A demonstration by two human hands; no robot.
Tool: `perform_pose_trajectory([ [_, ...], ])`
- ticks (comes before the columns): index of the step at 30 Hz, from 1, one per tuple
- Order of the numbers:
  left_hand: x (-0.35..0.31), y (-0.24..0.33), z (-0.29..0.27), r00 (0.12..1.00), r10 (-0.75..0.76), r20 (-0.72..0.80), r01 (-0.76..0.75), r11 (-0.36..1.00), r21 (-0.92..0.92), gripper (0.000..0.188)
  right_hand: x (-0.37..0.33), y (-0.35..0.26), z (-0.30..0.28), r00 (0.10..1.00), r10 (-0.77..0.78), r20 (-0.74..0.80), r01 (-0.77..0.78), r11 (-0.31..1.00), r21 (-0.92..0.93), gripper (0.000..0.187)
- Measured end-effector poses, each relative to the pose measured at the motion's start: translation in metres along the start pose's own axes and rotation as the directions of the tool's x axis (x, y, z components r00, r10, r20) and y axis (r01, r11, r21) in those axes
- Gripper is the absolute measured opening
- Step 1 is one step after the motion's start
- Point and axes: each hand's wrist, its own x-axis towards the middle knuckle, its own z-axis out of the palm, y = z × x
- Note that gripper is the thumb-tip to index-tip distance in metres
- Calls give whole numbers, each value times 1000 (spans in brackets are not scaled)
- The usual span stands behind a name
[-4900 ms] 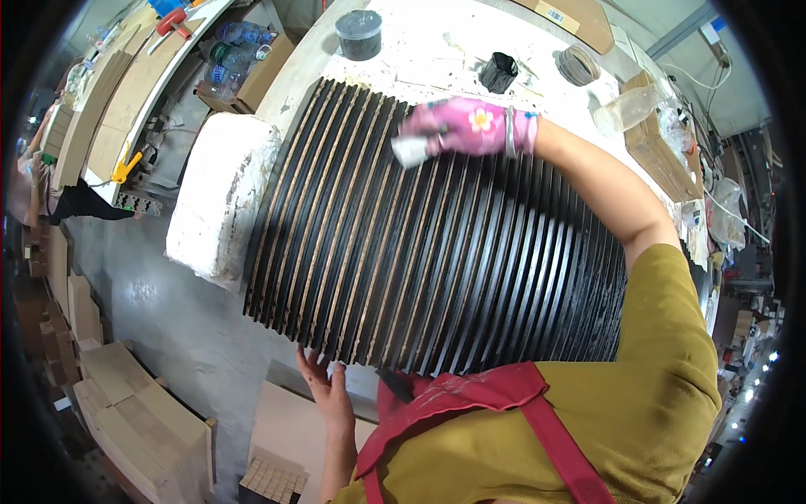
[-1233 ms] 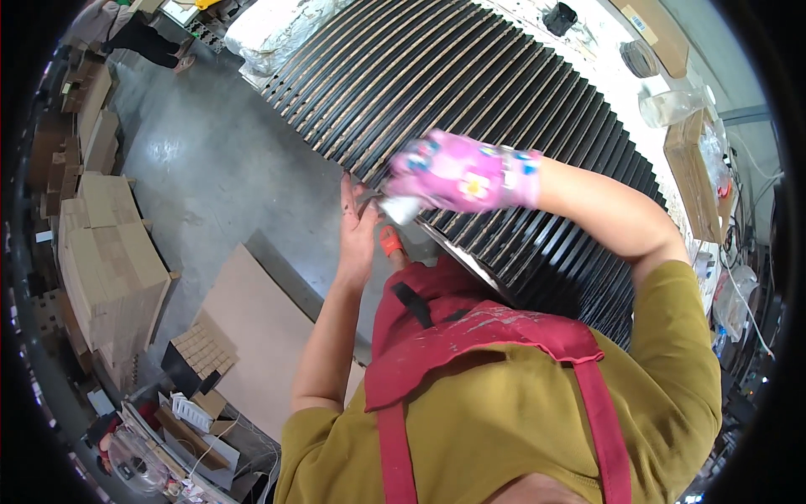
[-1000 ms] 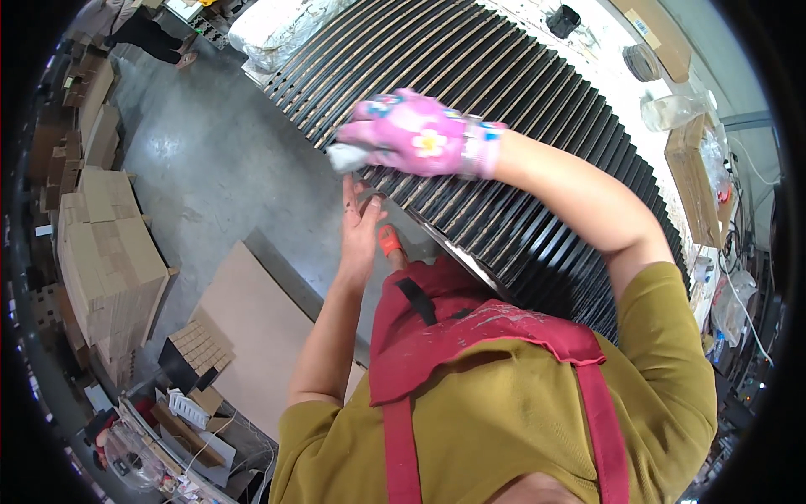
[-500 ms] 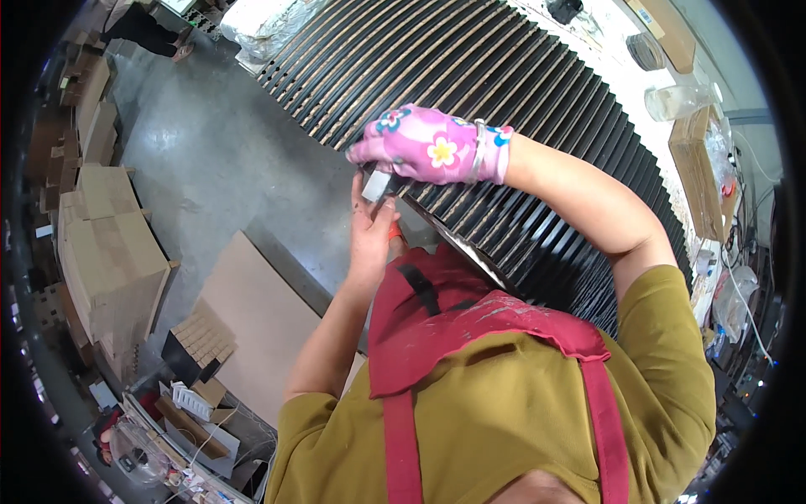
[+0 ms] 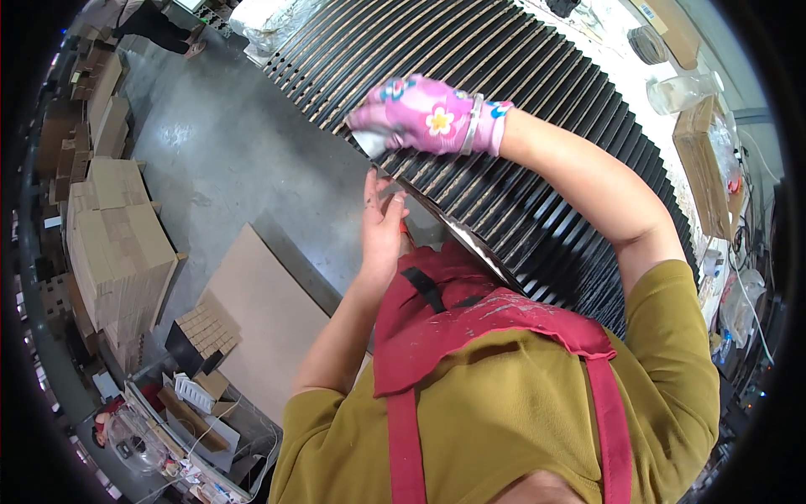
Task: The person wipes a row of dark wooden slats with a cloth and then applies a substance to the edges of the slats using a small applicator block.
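Note:
My right hand, in a pink flowered glove, is closed around a small pale block-like piece; its exact kind is blurred and partly covered by the fingers. The piece sits at the near left edge of a row of long black slats with rough tan edges, laid side by side. Just below that edge is my bare left hand, open, with the fingers pointing up and the thumb apart. Its fingertips come close to the slat ends; whether they touch cannot be made out.
Stacked flat cardboard stands on the floor to the left. A large tan board lies lower left beside a dark box of small tan blocks. On the right are a clear jar and an open carton. A person's legs show far left.
My right hand has moved slightly up with the pale piece, away from my left hand. The left hand has shifted a little right and down, and its fingers are now clear of the piece.

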Motion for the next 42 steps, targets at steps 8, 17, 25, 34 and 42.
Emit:
perform_pose_trajectory([
  [8,-14,6,-14,1000,2,-14,-3,999,-37,56,-125,-44,-47,862,96,497,-63,995,-82,47],
  [17,-27,-9,13,999,-14,-43,11,997,-78,52,-44,-45,-1,981,-43,188,64,992,-105,42],
  [25,-55,-15,16,981,-164,-104,144,974,-177,49,-146,-28,-43,985,33,170,-37,999,19,46],
  [34,-39,-6,20,968,-249,-7,241,941,-239,57,-112,-24,-8,991,126,40,-114,969,-218,42],
  [42,-36,7,14,992,-95,79,111,968,-226,65,-72,-10,-27,929,244,-280,-271,960,-64,46],
])
